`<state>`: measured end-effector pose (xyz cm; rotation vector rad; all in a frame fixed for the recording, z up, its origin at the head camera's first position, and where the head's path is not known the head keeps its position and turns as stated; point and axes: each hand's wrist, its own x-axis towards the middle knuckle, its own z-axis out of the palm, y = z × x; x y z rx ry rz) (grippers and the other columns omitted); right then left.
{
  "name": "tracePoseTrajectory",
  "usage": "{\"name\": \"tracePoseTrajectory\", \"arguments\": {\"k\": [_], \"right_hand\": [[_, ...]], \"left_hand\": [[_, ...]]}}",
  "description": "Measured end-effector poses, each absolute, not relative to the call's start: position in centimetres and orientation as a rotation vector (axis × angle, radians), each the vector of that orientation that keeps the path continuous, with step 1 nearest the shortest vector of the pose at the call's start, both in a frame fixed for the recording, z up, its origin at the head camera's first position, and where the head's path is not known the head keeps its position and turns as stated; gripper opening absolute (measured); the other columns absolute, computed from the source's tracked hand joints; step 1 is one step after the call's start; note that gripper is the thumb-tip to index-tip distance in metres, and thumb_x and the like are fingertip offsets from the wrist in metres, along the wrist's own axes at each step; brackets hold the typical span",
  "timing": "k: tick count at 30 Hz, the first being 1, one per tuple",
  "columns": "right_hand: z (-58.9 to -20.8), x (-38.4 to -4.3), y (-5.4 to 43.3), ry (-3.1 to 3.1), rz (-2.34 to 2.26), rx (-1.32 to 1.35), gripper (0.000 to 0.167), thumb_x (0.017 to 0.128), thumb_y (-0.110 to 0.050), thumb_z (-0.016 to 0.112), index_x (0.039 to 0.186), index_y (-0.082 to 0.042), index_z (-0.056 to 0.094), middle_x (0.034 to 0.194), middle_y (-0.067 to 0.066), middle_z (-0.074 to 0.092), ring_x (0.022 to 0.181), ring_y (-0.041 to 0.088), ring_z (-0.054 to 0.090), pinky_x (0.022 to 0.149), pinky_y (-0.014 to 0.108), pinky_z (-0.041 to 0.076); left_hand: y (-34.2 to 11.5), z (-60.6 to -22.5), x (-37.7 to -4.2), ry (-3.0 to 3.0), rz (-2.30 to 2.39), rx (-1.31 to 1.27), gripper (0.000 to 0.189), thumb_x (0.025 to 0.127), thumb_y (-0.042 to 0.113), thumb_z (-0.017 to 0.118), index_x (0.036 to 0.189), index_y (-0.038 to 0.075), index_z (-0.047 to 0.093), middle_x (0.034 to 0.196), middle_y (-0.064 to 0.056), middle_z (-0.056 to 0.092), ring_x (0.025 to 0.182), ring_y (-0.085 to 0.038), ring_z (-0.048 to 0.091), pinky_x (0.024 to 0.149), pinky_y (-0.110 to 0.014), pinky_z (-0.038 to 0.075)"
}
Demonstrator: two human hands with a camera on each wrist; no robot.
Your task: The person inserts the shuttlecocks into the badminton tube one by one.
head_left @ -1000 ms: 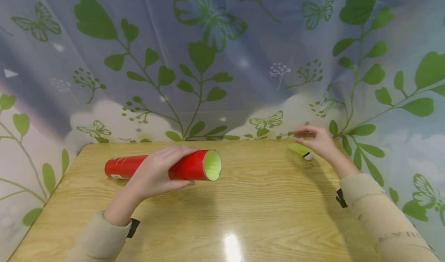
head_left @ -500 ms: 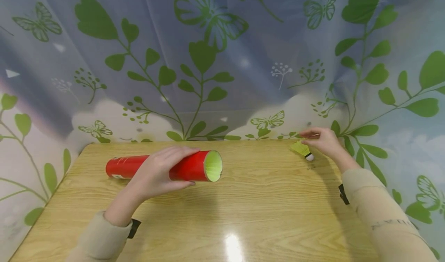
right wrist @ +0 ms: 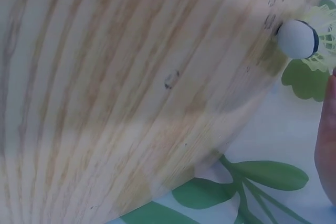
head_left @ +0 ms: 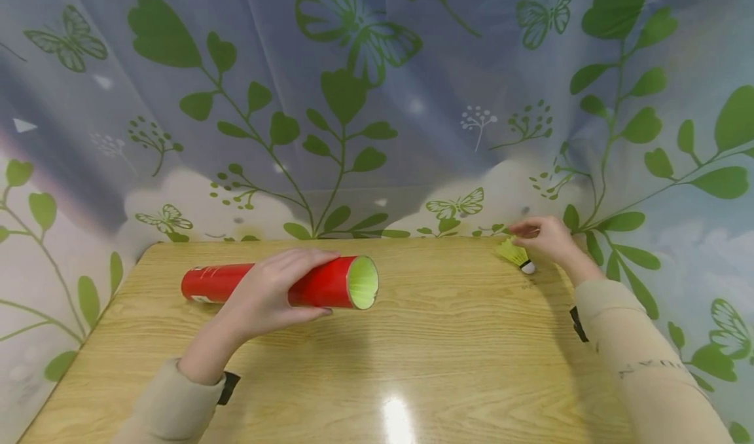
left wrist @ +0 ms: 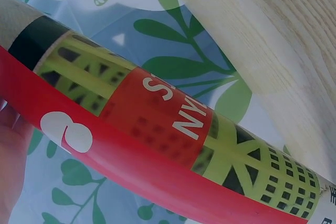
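Note:
A red shuttlecock tube [head_left: 321, 285] lies tilted across the left of the table, its open end to the right showing a yellow-green inside. My left hand [head_left: 268, 293] grips it around the middle, thumb below and fingers over the top. Through the clear window in the left wrist view, yellow shuttlecocks [left wrist: 247, 169] show inside the tube. At the back right, my right hand [head_left: 544, 240] pinches the skirt edge of a yellow shuttlecock [head_left: 515, 254]. Its white cork [right wrist: 297, 39] points toward the table in the right wrist view, where most of the hand is out of frame.
The wooden table [head_left: 436, 339] meets a patterned curtain [head_left: 377, 136] along its back edge, close behind the right hand. More curtain hangs at the left and right sides.
My right hand has come down onto the shuttlecock and taken its skirt between the fingers, and the shuttlecock has tipped slightly. The left hand and tube stay in place.

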<state>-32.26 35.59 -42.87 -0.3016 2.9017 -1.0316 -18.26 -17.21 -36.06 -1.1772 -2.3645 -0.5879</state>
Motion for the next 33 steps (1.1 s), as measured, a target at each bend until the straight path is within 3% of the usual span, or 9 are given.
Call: {"name": "tracePoseTrajectory", "arguments": {"k": [8,17,25,33], "right_hand": [[-42.9,-32.1,36.4,2.924,-0.955,-0.369,0.029,0.099,-0.014,0.075,0.121,0.006,0.074,0.119,0.029,0.073,0.110,0.046,0.069,0.096,0.059,0.058],[-42.1,-31.9,36.8,2.948,-0.857,-0.431,0.012,0.097,-0.012,0.078,0.102,-0.001,0.081,0.107,0.023,0.078,0.098,0.038,0.073,0.088,0.055,0.062],[-40.6,-31.7,36.4,2.928,-0.831,-0.432,0.012,0.098,-0.013,0.077,0.101,-0.001,0.081,0.104,0.020,0.079,0.092,0.028,0.074,0.085,0.050,0.062],[-39.1,-31.3,35.6,2.902,-0.827,-0.425,0.019,0.101,-0.016,0.073,0.106,0.001,0.079,0.105,0.023,0.077,0.083,0.013,0.068,0.074,0.031,0.055]], "left_hand": [[-17.2,-36.1,-18.2,-2.356,-0.594,-1.177,0.080,0.068,0.026,0.101,0.138,0.009,0.065,0.126,-0.006,0.076,0.116,-0.026,0.073,0.098,-0.050,0.062],[-17.1,-36.1,-18.2,-2.361,-0.593,-1.180,0.080,0.069,0.026,0.101,0.138,0.010,0.065,0.127,-0.006,0.076,0.116,-0.026,0.073,0.098,-0.050,0.062],[-17.1,-36.1,-18.3,-2.368,-0.589,-1.175,0.080,0.069,0.026,0.100,0.139,0.010,0.065,0.128,-0.006,0.075,0.116,-0.026,0.073,0.098,-0.050,0.062],[-17.1,-36.1,-18.2,-2.376,-0.583,-1.160,0.081,0.069,0.027,0.101,0.139,0.011,0.064,0.127,-0.006,0.076,0.116,-0.026,0.073,0.098,-0.050,0.063]]}}
